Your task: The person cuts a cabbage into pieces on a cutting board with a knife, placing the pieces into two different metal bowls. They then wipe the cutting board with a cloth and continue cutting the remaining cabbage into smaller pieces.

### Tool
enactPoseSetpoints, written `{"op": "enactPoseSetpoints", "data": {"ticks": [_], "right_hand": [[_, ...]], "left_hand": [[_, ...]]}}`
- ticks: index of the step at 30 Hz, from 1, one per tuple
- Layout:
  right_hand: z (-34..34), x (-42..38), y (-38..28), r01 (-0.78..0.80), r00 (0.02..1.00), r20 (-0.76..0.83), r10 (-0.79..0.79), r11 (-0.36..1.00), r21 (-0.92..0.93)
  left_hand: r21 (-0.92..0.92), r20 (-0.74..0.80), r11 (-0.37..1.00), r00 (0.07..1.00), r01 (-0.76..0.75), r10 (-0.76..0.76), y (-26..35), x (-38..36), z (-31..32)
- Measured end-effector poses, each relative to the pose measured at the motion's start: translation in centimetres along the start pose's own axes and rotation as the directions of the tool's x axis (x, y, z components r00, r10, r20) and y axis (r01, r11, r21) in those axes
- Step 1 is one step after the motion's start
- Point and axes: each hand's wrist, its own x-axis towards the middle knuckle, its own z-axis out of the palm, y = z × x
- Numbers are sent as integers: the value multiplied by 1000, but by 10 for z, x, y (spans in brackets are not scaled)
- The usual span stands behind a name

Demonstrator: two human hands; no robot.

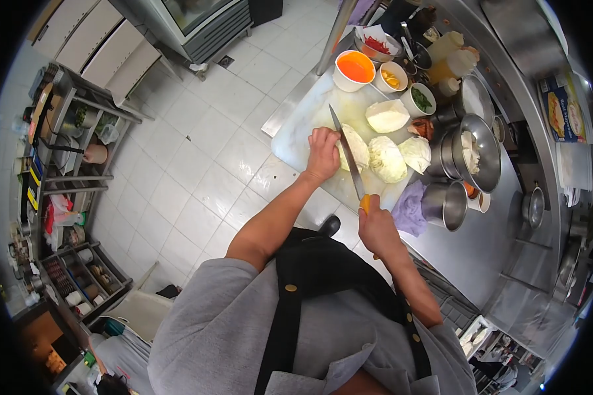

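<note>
On the white cutting board [296, 135] lie several pale cabbage pieces. My right hand [377, 230] is closed round the yellow handle of a knife [350, 153], whose long blade points up and left across a cabbage piece [357, 146]. Against the left side of that piece rests my left hand [323, 153], its fingers curled together on the cabbage. Right of it are a second cabbage piece [387, 160] and a third [416, 154]. Another piece [387, 116] lies farther up the board.
Tubs of orange liquid [354, 68], yellow pieces [393, 78] and greens [422, 99] line the board's far side. A purple cloth [410, 209], a steel pot [445, 205] and a steel bowl [489, 158] stand right. Shelves [76, 178] are at left.
</note>
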Motion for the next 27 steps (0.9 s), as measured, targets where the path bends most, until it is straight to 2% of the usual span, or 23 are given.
{"op": "enactPoseSetpoints", "data": {"ticks": [4, 8, 11, 14, 16, 17, 20, 22, 27], "right_hand": [[-1, 9, -6, -28, 999, 40, 30, 999, -37], [14, 38, 4, 8, 1000, 18, -8, 1000, -25], [37, 69, 11, 54, 998, -27, -55, 998, -33], [74, 98, 35, 101, 991, -82, -104, 994, -32], [84, 108, 38, 119, 989, -86, -121, 992, -33], [84, 101, 40, 115, 991, -68, -116, 993, -21], [21, 66, 18, 101, 993, -55, -102, 995, -15], [-3, 40, 15, 88, 994, -65, -89, 996, -23], [-6, 1, 16, 103, 990, -97, -105, 994, -21]], "left_hand": [[24, 14, 1000, 1000, 3, -4, 2, 0, 0], [22, 14, 1000, 1000, 17, -17, 2, -1, 1], [-28, -4, 999, 1000, 31, -31, -4, -4, 4], [-249, -16, 967, 998, 53, -59, -3, -17, -9], [-167, -42, 985, 998, 30, -38, 11, -26, -19], [-126, -46, 992, 998, 29, -36, 17, -34, -25], [-110, 14, 993, 999, 48, -47, 17, -34, -26], [-86, -2, 996, 1000, 24, -24, 16, -33, -25], [-61, -9, 998, 1000, 13, -14, 15, -35, -24]]}}
